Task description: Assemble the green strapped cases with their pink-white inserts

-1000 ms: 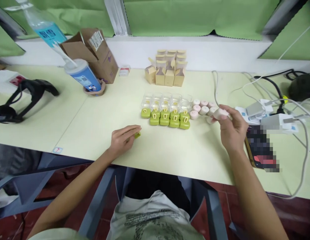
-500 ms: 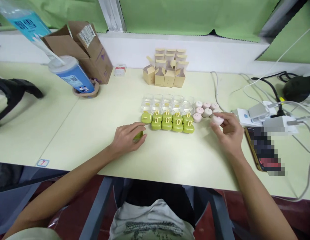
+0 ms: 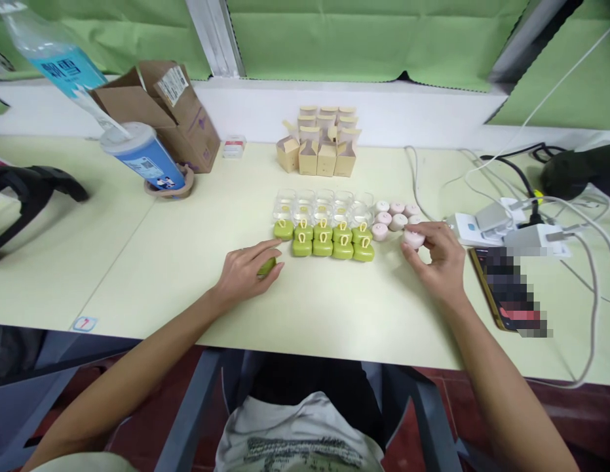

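Note:
My left hand rests on the pale table, fingers curled around a small green piece. A pink round cap is pinched in the fingertips of my right hand, just above the tabletop. Between the hands lie several green cases with yellow loops, a row of clear lids behind them, and several more pink caps to their right.
Small tan cartons stand at the back. A brown cardboard box, a blue tilted bottle and a black device are on the left. A phone, chargers and cables crowd the right.
My right hand has come down and leftward with the pink cap, close to the table. My left hand has slid forward toward the green cases, still on the green piece. The view shifted slightly.

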The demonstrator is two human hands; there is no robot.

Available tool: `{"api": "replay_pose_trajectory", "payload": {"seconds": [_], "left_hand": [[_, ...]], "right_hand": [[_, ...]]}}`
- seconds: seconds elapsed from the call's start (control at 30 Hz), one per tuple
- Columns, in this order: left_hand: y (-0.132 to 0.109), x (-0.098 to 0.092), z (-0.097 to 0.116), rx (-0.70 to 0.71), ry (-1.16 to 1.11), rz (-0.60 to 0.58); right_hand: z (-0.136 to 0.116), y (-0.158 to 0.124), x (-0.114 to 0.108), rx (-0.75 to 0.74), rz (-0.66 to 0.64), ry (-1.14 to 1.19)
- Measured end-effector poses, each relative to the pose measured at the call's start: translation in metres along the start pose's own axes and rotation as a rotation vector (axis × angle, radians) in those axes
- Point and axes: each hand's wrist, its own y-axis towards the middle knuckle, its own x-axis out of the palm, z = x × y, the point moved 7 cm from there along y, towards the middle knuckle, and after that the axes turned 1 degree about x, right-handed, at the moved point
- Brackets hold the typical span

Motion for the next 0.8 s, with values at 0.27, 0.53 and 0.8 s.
{"api": "replay_pose_trajectory", "payload": {"seconds": [0.27, 0.53, 0.8], "left_hand": [[-0.002, 0.004, -0.004, -0.014, -0.023, 0.001], [0.002, 0.002, 0.000, -0.187, -0.333, -0.097], [0.012, 0.064, 0.021, -0.443, -0.967, -0.390]], "right_hand": [[-0.008, 0.002, -0.001, -0.032, -0.007, -0.005], [0.005, -0.001, 0.004, 0.076, 0.013, 0.196], [-0.110, 0.012, 0.060, -0.118, -0.266, 0.410]]}}
